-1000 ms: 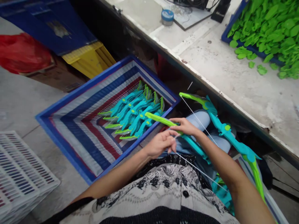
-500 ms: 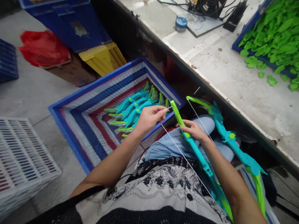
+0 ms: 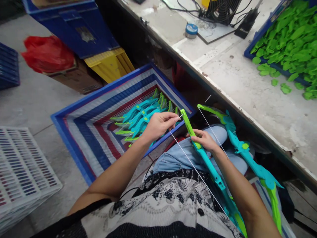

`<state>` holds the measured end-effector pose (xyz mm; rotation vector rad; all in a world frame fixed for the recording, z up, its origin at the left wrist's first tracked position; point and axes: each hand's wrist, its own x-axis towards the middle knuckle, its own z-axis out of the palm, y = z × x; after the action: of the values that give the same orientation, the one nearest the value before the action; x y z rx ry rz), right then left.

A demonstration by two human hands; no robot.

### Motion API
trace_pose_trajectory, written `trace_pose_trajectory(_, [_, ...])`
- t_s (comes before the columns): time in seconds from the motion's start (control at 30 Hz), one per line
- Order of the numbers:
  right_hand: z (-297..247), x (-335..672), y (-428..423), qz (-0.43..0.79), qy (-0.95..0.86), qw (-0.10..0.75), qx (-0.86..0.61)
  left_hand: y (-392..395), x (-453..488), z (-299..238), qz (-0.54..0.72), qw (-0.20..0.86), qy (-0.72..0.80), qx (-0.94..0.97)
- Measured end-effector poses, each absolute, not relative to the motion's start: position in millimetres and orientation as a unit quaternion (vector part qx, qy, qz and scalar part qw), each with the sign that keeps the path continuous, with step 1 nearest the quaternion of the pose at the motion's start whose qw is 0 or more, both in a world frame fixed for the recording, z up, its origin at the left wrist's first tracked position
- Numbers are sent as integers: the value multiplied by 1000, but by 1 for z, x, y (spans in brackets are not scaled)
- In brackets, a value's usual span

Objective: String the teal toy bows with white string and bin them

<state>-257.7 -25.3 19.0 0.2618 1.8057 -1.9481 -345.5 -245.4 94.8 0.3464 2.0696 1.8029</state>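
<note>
A toy bow with a teal body and lime-green tips lies slantwise across my lap. My right hand is wrapped round its upper green limb. Pinched in the fingers of my left hand is the white bowstring, whose short end reaches the bow's green tip. The rest of the string runs down to the bow's lower end near my waist. A second toy bow, strung, rests at my right by the table edge.
Several similar bows lie in a blue-rimmed bin with a striped lining. On the worktable are a blue-lidded jar, a fan and a crate of green pieces. A white basket stands at left.
The view has shifted slightly. Both hands keep their grips, the left on the string and the right on the bow, with hardly any movement between them.
</note>
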Motion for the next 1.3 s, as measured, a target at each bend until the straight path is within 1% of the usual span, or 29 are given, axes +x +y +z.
trace_pose_trajectory(0.2, [19, -258, -26, -703, 666, 231, 93, -246, -348, 98, 629, 193, 740, 140])
trace_pose_trajectory(0.37, [20, -256, -29, -681, 696, 214, 70, -237, -348, 95, 693, 211, 681, 105])
trace_pose_trajectory(0.43, [19, -253, -30, -656, 724, 207, 55, -236, -350, 93, 721, 228, 648, 88])
trace_pose_trajectory(0.5, [19, -252, -31, -603, 774, 191, 33, -237, -352, 91, 731, 254, 627, 87])
trace_pose_trajectory(0.57, [22, -253, -32, -528, 840, 129, 5, -239, -354, 89, 735, 275, 614, 87])
trace_pose_trajectory(0.67, [39, -266, -39, -436, 899, -38, -37, -240, -355, 89, 743, 282, 602, 81])
trace_pose_trajectory(0.73, [55, -282, -45, -426, 894, -121, -66, -240, -356, 89, 745, 283, 598, 81])
trace_pose_trajectory(0.8, [72, -299, -53, -443, 877, -154, -102, -240, -356, 89, 747, 285, 595, 82])
trace_pose_trajectory(0.97, [91, -325, -61, -460, 863, -152, -140, -242, -357, 89, 748, 288, 592, 81])
trace_pose_trajectory(1.17, [84, -325, -55, -514, 843, -89, -132, -242, -357, 88, 760, 297, 573, 72])
trace_pose_trajectory(1.3, [83, -323, -58, -534, 833, -86, -113, -241, -357, 89, 747, 295, 591, 81])
